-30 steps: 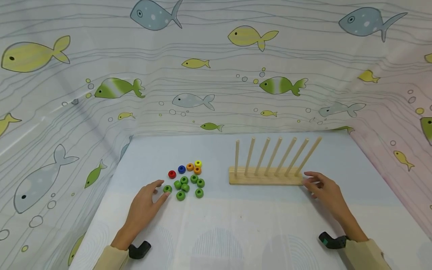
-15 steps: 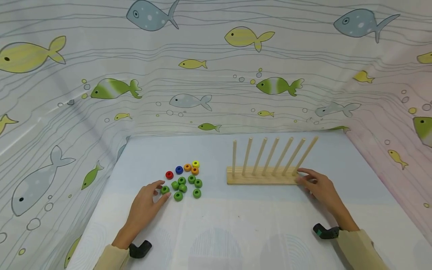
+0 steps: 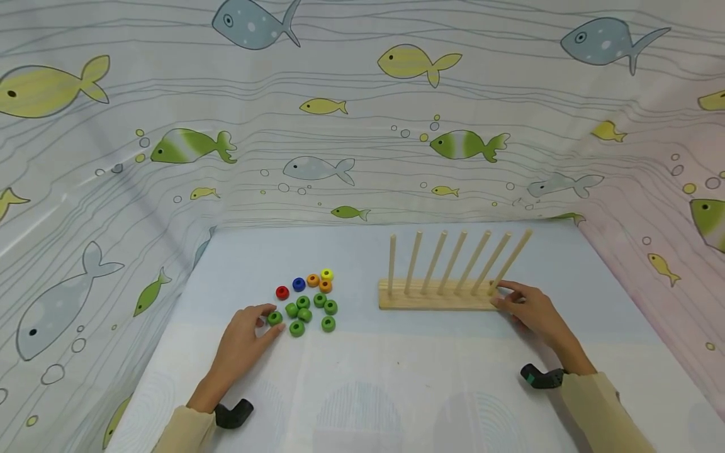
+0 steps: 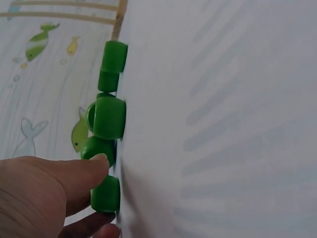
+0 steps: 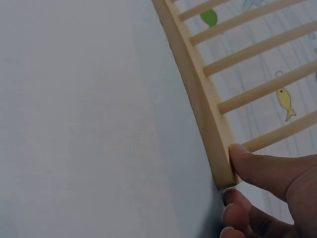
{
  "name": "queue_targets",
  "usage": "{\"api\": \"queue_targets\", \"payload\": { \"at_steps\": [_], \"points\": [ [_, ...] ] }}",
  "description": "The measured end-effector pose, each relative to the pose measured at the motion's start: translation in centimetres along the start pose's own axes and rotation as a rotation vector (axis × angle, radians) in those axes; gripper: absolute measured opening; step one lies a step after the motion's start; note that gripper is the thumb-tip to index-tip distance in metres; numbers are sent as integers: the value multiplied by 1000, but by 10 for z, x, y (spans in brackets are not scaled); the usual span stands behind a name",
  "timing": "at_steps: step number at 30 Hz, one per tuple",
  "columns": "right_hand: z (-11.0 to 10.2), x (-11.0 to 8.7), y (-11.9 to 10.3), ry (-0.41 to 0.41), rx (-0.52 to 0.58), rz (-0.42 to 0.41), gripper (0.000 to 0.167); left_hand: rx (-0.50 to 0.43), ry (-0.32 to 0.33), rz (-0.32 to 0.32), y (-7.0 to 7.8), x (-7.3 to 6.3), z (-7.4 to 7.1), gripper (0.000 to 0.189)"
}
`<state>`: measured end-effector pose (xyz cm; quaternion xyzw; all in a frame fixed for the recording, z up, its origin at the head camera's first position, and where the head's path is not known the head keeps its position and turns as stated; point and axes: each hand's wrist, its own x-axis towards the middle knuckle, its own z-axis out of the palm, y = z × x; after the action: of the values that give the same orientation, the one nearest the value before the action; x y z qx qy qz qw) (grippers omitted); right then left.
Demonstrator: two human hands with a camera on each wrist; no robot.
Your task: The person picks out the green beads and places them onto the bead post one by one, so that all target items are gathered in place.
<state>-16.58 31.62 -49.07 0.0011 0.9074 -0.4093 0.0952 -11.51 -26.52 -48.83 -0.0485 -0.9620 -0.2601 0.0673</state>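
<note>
My left hand [image 3: 240, 340] rests at the left of a group of wooden beads, its thumb and index finger spread around a green bead [image 3: 274, 318] on the tabletop. The left wrist view shows the thumb beside several green beads [image 4: 110, 117]. Further along lie a red bead [image 3: 282, 292], a blue bead [image 3: 298, 284], orange beads [image 3: 313, 280] and a yellow bead [image 3: 326, 275]. My right hand [image 3: 529, 309] grips the right end of a wooden peg stand [image 3: 419, 303], thumb against the base near the last peg [image 5: 282, 136]. Its upright pegs are bare.
The white and pale blue table [image 3: 351, 358] carries beads left of centre and the stand on the right. Fish-printed sheeting [image 3: 391, 126] rises behind and along both sides. A black device [image 3: 233, 414] sits at each wrist.
My right hand has moved left onto the end of the peg stand and now grips it. The left hand stays around the same green bead. The view has shifted slightly.
</note>
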Motion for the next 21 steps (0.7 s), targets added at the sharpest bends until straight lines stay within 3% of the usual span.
{"api": "queue_targets", "payload": {
  "at_steps": [10, 21],
  "points": [
    [-4, 2, -1, -68, 135, 20, 73, -72, -10, -48, -10, 6, 1, 35],
    [-3, 5, 5, -69, 188, 37, 80, -108, 1, -64, -13, 7, -3, 36]
  ]
}}
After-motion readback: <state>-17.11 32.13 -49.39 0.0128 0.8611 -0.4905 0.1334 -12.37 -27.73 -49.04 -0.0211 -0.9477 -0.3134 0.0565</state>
